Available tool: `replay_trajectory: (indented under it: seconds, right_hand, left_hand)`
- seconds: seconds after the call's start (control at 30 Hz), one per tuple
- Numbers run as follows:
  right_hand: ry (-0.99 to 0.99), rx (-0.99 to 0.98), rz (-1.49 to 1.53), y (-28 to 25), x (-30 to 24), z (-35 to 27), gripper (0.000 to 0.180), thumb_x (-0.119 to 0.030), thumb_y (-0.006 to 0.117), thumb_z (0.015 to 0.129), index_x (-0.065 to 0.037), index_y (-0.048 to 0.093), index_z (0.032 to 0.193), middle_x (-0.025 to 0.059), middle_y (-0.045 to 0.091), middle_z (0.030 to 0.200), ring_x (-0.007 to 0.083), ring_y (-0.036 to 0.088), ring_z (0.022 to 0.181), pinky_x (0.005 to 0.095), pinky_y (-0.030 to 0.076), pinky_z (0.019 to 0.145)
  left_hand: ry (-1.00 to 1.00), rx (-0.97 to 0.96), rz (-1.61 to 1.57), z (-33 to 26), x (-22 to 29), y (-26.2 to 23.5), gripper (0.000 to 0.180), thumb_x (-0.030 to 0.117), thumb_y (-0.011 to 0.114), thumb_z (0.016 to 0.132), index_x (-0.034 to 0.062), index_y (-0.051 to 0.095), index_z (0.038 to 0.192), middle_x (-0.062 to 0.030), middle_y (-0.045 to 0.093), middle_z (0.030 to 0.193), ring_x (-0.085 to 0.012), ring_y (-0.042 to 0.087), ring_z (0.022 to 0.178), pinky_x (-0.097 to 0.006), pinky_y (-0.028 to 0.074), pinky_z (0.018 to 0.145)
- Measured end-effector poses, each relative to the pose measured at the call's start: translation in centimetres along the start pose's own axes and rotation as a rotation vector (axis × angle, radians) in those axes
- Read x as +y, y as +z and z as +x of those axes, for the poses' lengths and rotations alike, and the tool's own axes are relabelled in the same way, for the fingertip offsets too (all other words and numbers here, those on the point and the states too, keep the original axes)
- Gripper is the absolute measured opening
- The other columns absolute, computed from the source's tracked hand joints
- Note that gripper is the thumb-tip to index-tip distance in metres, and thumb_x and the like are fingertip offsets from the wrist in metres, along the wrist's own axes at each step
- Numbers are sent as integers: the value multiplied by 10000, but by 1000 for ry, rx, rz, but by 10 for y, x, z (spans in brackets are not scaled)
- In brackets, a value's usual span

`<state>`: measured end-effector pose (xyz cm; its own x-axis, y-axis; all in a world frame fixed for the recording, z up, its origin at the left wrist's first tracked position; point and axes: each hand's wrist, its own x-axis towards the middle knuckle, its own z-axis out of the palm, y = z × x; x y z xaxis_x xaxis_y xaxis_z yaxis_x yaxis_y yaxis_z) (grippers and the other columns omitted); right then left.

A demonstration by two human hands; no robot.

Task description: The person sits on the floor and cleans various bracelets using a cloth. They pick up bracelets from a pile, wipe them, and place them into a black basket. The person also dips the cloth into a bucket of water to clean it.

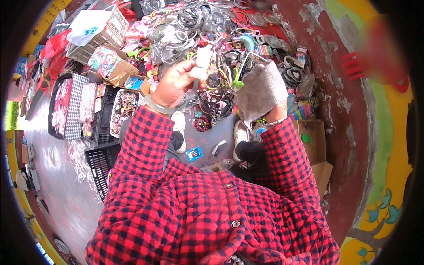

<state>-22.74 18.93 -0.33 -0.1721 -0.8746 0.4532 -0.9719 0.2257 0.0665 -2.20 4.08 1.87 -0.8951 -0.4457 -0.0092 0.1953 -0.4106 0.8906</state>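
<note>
My left hand (173, 85), closed in a pinch, holds up a small white piece (202, 62) above the pile; glare hides its exact kind. In my right hand (277, 112) is a grey cloth (261, 92), which drapes over most of the fingers. A pale, rounded frame edge (255, 56) shows at the top of the cloth; I cannot tell whether the hand holds it too. Below and beyond both hands spreads a heap of hairbands (191, 18), many in clear bags. A dark beaded bracelet (202, 123) lies at the near edge of the heap.
At left stand a white crate (115, 27), a cardboard box (123, 73), a basket with a houndstooth side (76, 106), a white tray of small accessories (115, 115) and a black crate (95, 170). An open carton (311, 139) stands at right, near the wall. A blue card (194, 153) lies between my shoes.
</note>
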Motion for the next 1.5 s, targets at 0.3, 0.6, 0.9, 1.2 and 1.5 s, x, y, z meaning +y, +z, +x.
replay_trajectory:
  seconds: [0.3, 0.6, 0.9, 1.2, 1.5]
  right_hand:
    - [-211, -223, 59, -56, -34, 25, 241, -180, 605, 617, -9, 499, 750, 98, 550, 692, 274, 535, 662, 349, 414, 704]
    - [-97, -110, 316, -24, -37, 3, 361, -217, 634, 580, -36, 499, 862, 111, 499, 738, 243, 591, 653, 321, 455, 516]
    - [204, 174, 897, 26, -36, -25, 280, -150, 607, 718, -19, 571, 962, 114, 580, 829, 230, 586, 746, 297, 465, 650]
    - [330, 69, 648, -24, -23, 8, 193, -47, 552, 711, -22, 443, 868, 91, 512, 628, 262, 545, 584, 347, 427, 552]
    - [143, -314, 512, -23, -67, 1, 475, -139, 559, 716, 69, 419, 1120, 123, 579, 752, 280, 584, 656, 331, 480, 580]
  left_hand:
    - [-12, -184, 267, -2, -32, 18, 238, 82, 484, 873, -30, 521, 1079, -59, 587, 971, -102, 560, 850, -242, 450, 742]
    - [41, -297, 624, -2, -45, 28, 118, 37, 490, 802, -16, 550, 889, -8, 559, 738, -50, 487, 677, -222, 408, 597]
    - [75, -339, 603, 0, -51, 29, 120, 42, 503, 806, -6, 563, 898, -14, 563, 739, -61, 500, 649, -224, 414, 587]
    - [19, -59, 281, 0, -40, 30, 219, 79, 503, 868, -38, 534, 1052, -52, 596, 891, -79, 552, 711, -212, 453, 642]
    - [536, 222, 948, 4, -55, 36, 191, -8, 550, 802, -18, 542, 993, -91, 573, 878, -138, 581, 734, -245, 478, 651]
